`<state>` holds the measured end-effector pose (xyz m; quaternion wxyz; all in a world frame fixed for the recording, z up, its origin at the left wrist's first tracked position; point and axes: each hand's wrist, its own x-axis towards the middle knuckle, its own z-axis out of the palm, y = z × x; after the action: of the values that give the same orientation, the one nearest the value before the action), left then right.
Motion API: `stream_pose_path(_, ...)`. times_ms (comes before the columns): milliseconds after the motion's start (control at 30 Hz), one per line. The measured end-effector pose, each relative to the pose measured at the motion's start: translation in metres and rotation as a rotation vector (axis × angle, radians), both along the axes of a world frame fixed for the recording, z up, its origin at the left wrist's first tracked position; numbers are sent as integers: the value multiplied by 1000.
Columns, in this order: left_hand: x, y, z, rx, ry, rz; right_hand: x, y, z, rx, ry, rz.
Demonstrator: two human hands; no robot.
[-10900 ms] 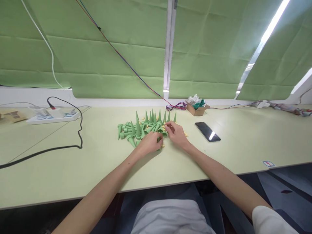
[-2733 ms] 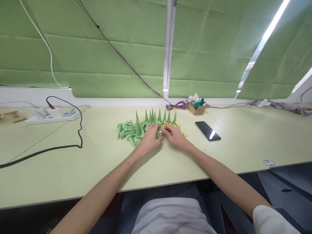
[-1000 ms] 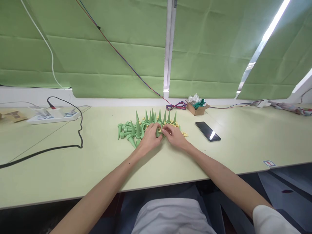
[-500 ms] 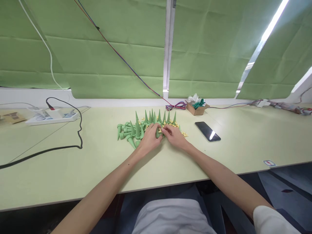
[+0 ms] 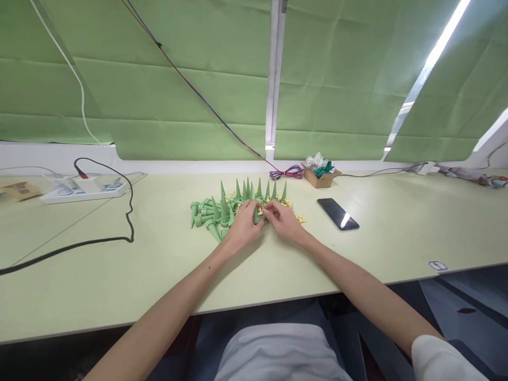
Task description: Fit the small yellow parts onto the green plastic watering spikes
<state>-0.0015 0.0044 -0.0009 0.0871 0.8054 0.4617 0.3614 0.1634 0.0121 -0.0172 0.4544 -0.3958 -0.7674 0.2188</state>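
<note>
Both grips have drawn together since the earliest frame: left grip [image 5: 246, 225] sits higher up the desk [image 5: 151, 286], and right grip [image 5: 283, 219] has left the loose yellow pieces [image 5: 300, 218] for a spot facing it. From the left end of the desk, a folded brown card [image 5: 21, 191] lies near the far edge, beside a white power strip [image 5: 85, 193] loaded with plugs; a black cable [image 5: 79, 244] loops from it and runs off at the left. Next, towards the middle, lies a heap of green cones [image 5: 214, 227], many on their sides, while a row of upright spikes [image 5: 260, 189] stands just beyond the fingers on the far-edge side. Heap and row crowd the left grip from the left and from behind. It is closed around one green cone [image 5: 256, 216], held off the near edge at mid-desk. A small yellow piece [image 5: 260, 211] shows at that cone's top, between the two grips, its right end pinched by the right grip's fingertips. Further right, a bundle of wires [image 5: 286, 172] and an open cardboard box [image 5: 318, 181] sit by the far edge, and a dark phone [image 5: 338, 214] lies nearer, well apart from the right grip.
</note>
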Motion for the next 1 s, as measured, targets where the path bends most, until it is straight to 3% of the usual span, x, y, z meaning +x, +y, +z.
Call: stream_pose_path(1000,0,1,-2,28,-7,-6,0,1,0,23,-20,-31)
